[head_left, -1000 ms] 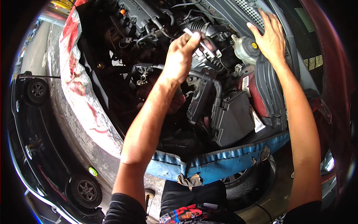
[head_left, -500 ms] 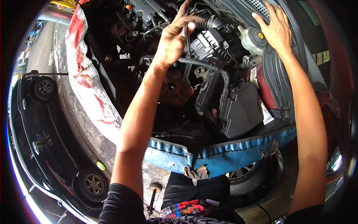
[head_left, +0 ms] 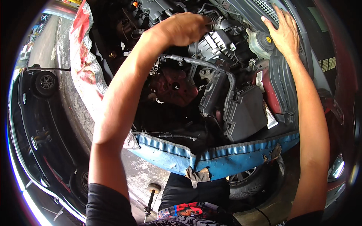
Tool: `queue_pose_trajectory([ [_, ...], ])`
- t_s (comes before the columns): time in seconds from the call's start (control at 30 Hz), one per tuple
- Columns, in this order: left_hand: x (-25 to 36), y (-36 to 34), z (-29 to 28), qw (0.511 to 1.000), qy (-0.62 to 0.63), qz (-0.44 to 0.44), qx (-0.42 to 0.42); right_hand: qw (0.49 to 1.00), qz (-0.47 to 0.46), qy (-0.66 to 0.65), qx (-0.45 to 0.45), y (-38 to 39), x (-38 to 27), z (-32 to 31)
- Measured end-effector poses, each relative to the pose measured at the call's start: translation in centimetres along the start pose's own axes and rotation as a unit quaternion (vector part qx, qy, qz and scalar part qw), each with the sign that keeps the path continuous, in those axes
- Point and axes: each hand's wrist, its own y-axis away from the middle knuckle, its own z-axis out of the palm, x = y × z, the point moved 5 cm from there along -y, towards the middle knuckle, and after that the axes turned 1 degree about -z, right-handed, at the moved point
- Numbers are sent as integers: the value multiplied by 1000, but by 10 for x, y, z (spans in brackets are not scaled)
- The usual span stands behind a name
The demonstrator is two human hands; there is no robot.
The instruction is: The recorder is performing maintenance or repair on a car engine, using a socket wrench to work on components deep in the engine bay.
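Observation:
My left hand (head_left: 184,29) is over the engine, its back showing and its fingers curled. It is slightly blurred, and what the fingers close on is hidden. Below and right of it sits a ribbed grey housing (head_left: 217,44); a corrugated hose (head_left: 196,61) runs below. My right hand (head_left: 285,35) lies with spread fingers on the dark cowl panel, beside its mesh grille (head_left: 264,6). Nothing shows in that hand. Just left of it stands a translucent fluid reservoir (head_left: 261,45) with a black cap bearing a yellow mark.
A torn blue cover (head_left: 162,152) drapes the near fender edge, and a red-and-white sheet (head_left: 85,56) hangs at the left. A black box (head_left: 245,113) and a white tube (head_left: 270,116) sit in the bay. A wheel (head_left: 252,184) lies below; a dark car (head_left: 49,124) stands left.
My left hand has turned from showing its thumb and a shiny metal rod to showing its back with fingers curled. Its forearm swung left. My right hand stays on the cowl.

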Motion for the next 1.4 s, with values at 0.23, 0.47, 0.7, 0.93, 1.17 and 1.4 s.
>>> queue_pose_trajectory([
  [0.23, 28, 38, 12, 876, 212, -22, 433, 988, -127, 13, 93, -8, 33, 27],
  [0.47, 7, 12, 55, 503, 766, -9, 400, 990, -124, 6, 62, -9, 26, 22],
  [0.7, -9, 3, 22, 677, 707, -173, 108, 993, -113, 7, 45, -8, 26, 21],
  [0.93, -9, 4, 32, 767, 530, -283, 225, 993, -107, 9, 45, -9, 23, 22],
  [1.17, 0, 1, 33, 764, 584, -249, 117, 992, -111, 11, 51, -7, 25, 21],
  [1.4, 24, 10, 32, 731, 599, -239, 222, 994, -104, 7, 43, -9, 23, 20],
])
